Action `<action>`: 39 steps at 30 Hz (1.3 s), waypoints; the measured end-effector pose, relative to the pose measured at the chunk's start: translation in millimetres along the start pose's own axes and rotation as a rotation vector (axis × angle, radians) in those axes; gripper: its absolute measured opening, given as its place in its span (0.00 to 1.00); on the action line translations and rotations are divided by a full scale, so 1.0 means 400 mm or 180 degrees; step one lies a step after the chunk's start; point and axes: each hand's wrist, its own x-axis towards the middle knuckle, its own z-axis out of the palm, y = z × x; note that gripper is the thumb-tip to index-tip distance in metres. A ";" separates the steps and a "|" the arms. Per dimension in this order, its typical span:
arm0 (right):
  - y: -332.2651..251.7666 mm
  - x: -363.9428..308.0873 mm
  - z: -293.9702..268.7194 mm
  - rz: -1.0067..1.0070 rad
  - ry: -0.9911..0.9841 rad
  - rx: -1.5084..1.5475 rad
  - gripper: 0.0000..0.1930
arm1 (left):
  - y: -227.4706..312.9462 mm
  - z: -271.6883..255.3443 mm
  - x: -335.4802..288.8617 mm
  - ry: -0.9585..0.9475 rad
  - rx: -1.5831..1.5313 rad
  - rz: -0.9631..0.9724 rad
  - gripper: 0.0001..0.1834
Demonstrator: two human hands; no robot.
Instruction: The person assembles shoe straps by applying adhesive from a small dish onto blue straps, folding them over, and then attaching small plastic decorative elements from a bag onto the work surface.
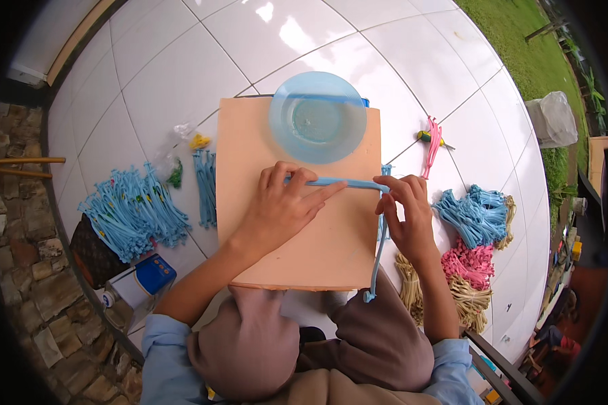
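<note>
A flat light-blue strip (pixel 338 182) is stretched sideways across a peach-coloured board (pixel 297 260) in front of me. My left hand (pixel 280 202) holds its left part against the board, some fingers curled over it and one finger stretched along it. Closed in a pinch on the right end is my right hand (pixel 409 212), at the board's right edge. From there a thin light-blue cord (pixel 380 250) hangs down past the edge, knotted at its lower tip. Beyond my hands, a translucent blue bowl (pixel 317 152) rests on the far part of the board.
Light-blue bundles (pixel 135 212) lie left on white tiles, beside a blue-and-white tin (pixel 148 277). At right are blue bundles (pixel 473 216), pink bundles (pixel 467 263) and beige bundles (pixel 471 300). Pink strips (pixel 432 145) lie over a screwdriver (pixel 423 136).
</note>
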 end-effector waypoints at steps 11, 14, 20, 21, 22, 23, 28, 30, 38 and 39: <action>0.013 -0.019 0.043 -0.0739 -0.0064 -0.0893 0.23 | -0.001 -0.012 0.008 -0.0254 -0.0102 -0.0012 0.25; 0.013 -0.015 0.043 -0.0703 -0.0100 -0.0905 0.24 | -0.001 -0.013 0.009 -0.0226 -0.0145 0.0003 0.25; 0.015 -0.013 0.044 -0.0671 -0.0150 -0.0790 0.23 | -0.002 -0.011 0.009 -0.0266 -0.0154 -0.0034 0.25; 0.019 -0.014 0.045 -0.0625 -0.0116 -0.0691 0.23 | -0.003 -0.008 0.008 -0.0262 -0.0159 -0.0035 0.25; 0.022 -0.022 0.046 -0.0625 -0.0118 -0.0696 0.23 | -0.004 -0.005 0.006 -0.0219 -0.0139 -0.0006 0.25; 0.027 -0.033 0.050 -0.0224 0.0029 -0.0212 0.21 | -0.005 -0.003 0.004 -0.0176 -0.0111 0.0018 0.25; 0.069 -0.054 0.023 -0.0383 -0.0005 0.0477 0.19 | -0.005 -0.006 0.018 -0.0019 -0.0462 -0.0182 0.18; 0.053 -0.062 0.012 -0.0241 -0.0048 0.0484 0.19 | 0.003 -0.016 0.024 0.0070 -0.0516 -0.0211 0.15; 0.002 -0.138 -0.086 -0.0159 0.0557 0.0451 0.23 | 0.065 -0.063 0.019 0.0469 -0.1162 0.0127 0.07; -0.025 -0.137 -0.127 -0.0197 0.0717 0.0398 0.24 | 0.083 -0.096 0.029 0.0558 -0.1128 0.0216 0.07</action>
